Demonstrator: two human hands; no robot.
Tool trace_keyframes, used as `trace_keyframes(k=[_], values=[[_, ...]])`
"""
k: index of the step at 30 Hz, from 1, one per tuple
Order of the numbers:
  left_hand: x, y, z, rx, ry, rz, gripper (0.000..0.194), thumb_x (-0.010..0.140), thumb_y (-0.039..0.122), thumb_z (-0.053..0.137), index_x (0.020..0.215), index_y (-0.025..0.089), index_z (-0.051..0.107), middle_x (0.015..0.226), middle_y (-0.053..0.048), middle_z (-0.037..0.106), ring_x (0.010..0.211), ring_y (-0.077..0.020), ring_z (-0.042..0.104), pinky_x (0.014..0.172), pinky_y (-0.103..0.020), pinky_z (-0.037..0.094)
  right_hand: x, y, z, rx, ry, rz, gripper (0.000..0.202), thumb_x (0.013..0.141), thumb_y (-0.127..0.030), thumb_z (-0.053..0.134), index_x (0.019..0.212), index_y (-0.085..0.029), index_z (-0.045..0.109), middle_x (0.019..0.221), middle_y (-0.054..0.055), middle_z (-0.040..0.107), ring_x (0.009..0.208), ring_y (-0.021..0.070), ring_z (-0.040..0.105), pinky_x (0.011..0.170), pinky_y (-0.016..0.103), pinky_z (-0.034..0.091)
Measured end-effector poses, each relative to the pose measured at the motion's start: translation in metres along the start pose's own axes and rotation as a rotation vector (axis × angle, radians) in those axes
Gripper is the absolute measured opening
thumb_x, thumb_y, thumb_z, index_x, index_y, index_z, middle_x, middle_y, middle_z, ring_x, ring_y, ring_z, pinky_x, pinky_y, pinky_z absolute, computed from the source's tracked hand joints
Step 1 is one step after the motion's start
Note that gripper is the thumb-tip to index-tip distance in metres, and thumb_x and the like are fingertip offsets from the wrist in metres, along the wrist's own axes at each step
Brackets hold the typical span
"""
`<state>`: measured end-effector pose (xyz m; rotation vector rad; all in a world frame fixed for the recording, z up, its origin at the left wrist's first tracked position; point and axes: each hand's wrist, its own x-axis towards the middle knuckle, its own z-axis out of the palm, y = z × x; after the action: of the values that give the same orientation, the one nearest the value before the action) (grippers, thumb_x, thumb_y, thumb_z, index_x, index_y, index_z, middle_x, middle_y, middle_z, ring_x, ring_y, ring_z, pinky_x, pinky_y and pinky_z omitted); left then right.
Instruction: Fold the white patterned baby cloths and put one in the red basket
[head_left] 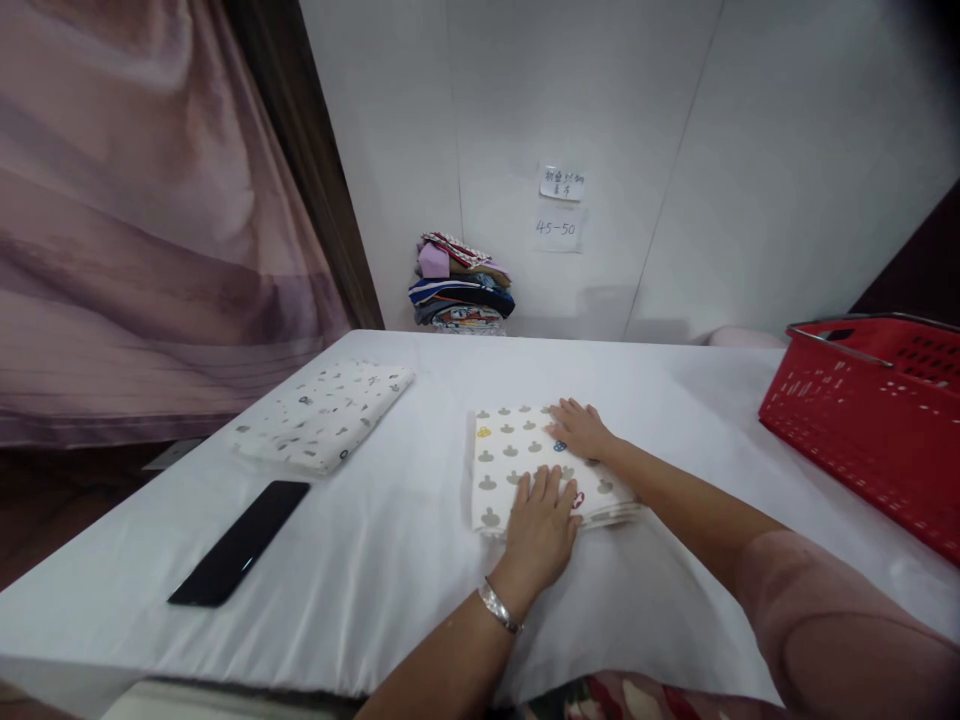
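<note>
A white folded cloth (499, 470) printed with grey mushroom-like shapes and a few coloured ones lies on the white-covered table (390, 560). Flat on its near part rests my left hand (541, 525), fingers spread, with a silver bracelet at the wrist. My right hand (583, 430) lies on the cloth's far right part, fingers stretched out and palm down. Both hands touch the top layer, and neither grips it. Layered folds show along the cloth's near right edge.
Another folded white cloth (322, 415) with small grey prints lies at the left, behind a black phone-like slab (240, 545). A red plastic basket (862, 425) with a metal handle stands at the right. Beyond the table's far edge is a stack of folded clothes (461, 290).
</note>
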<state>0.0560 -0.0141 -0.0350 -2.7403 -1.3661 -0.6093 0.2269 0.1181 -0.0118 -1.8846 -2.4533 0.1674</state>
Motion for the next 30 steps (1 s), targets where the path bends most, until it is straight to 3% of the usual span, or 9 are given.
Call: trace_keyframes(k=[4, 10, 14, 17, 20, 25, 28, 30], values=[[-0.001, 0.001, 0.000, 0.014, 0.010, 0.011, 0.044, 0.093, 0.036, 0.038, 0.134, 0.021, 0.043, 0.143, -0.009, 0.040, 0.134, -0.0287, 0.032, 0.109, -0.052, 0.025, -0.012, 0.005, 0.006, -0.032, 0.058, 0.061, 0.058, 0.094, -0.051, 0.025, 0.142, -0.020, 0.033, 0.152, 0.010, 0.020, 0.140, 0.0278, 0.014, 0.110, 0.052, 0.016], [-0.001, 0.001, 0.000, 0.041, 0.018, 0.007, 0.044, 0.094, 0.038, 0.035, 0.134, 0.022, 0.043, 0.143, -0.009, 0.041, 0.134, -0.0270, 0.032, 0.110, -0.050, 0.025, -0.009, 0.007, 0.008, 0.049, 0.027, 0.068, 0.057, 0.092, -0.050, 0.031, 0.142, -0.021, 0.034, 0.152, 0.009, 0.020, 0.140, 0.0264, 0.012, 0.111, 0.052, 0.012], [-0.003, -0.001, 0.003, 0.054, 0.047, 0.022, 0.045, 0.093, 0.039, 0.036, 0.134, 0.022, 0.043, 0.144, -0.008, 0.040, 0.134, -0.0267, 0.031, 0.109, -0.050, 0.026, -0.022, 0.018, 0.006, 0.498, 0.159, 0.235, 0.061, 0.084, -0.044, 0.051, 0.139, -0.019, 0.040, 0.151, 0.009, 0.024, 0.140, 0.0257, 0.014, 0.113, 0.044, 0.014], [-0.003, -0.001, 0.004, 0.059, 0.061, 0.030, 0.045, 0.093, 0.039, 0.036, 0.135, 0.022, 0.042, 0.144, -0.008, 0.039, 0.134, -0.0267, 0.031, 0.109, -0.050, 0.025, -0.048, 0.027, 0.010, 0.794, 0.219, 0.431, 0.068, 0.081, -0.044, 0.055, 0.141, -0.019, 0.036, 0.145, 0.010, 0.036, 0.132, 0.0272, 0.035, 0.108, 0.043, 0.031], [-0.003, -0.001, 0.004, 0.063, 0.061, 0.029, 0.044, 0.093, 0.039, 0.036, 0.134, 0.022, 0.043, 0.144, -0.008, 0.040, 0.134, -0.0269, 0.032, 0.109, -0.050, 0.025, -0.079, 0.030, 0.012, 0.967, 0.203, 0.493, 0.072, 0.082, -0.042, 0.055, 0.145, -0.017, 0.028, 0.137, 0.012, 0.047, 0.115, 0.0242, 0.054, 0.094, 0.036, 0.047], [-0.002, 0.000, 0.001, 0.066, 0.058, 0.031, 0.044, 0.092, 0.038, 0.038, 0.133, 0.022, 0.044, 0.142, -0.009, 0.043, 0.132, -0.0276, 0.034, 0.108, -0.051, 0.027, -0.117, 0.024, 0.004, 1.284, 0.160, 0.602, 0.082, 0.076, -0.039, 0.066, 0.145, -0.017, 0.027, 0.132, 0.013, 0.052, 0.105, 0.0219, 0.059, 0.083, 0.030, 0.051], [-0.002, 0.000, 0.000, 0.073, 0.062, 0.034, 0.043, 0.092, 0.038, 0.039, 0.132, 0.022, 0.045, 0.141, -0.009, 0.044, 0.132, -0.0278, 0.035, 0.108, -0.051, 0.027, -0.125, 0.020, 0.000, 1.378, 0.078, 0.633, 0.074, 0.076, -0.043, 0.066, 0.139, -0.018, 0.037, 0.122, 0.014, 0.059, 0.096, 0.0225, 0.062, 0.068, 0.029, 0.052], [-0.002, 0.000, 0.000, 0.083, 0.059, 0.031, 0.043, 0.092, 0.038, 0.040, 0.132, 0.022, 0.046, 0.141, -0.009, 0.044, 0.132, -0.0279, 0.035, 0.108, -0.050, 0.027, -0.127, 0.018, -0.001, 1.427, 0.008, 0.578, 0.061, 0.076, -0.043, 0.065, 0.129, -0.018, 0.048, 0.113, 0.013, 0.064, 0.089, 0.0217, 0.064, 0.061, 0.027, 0.051]])
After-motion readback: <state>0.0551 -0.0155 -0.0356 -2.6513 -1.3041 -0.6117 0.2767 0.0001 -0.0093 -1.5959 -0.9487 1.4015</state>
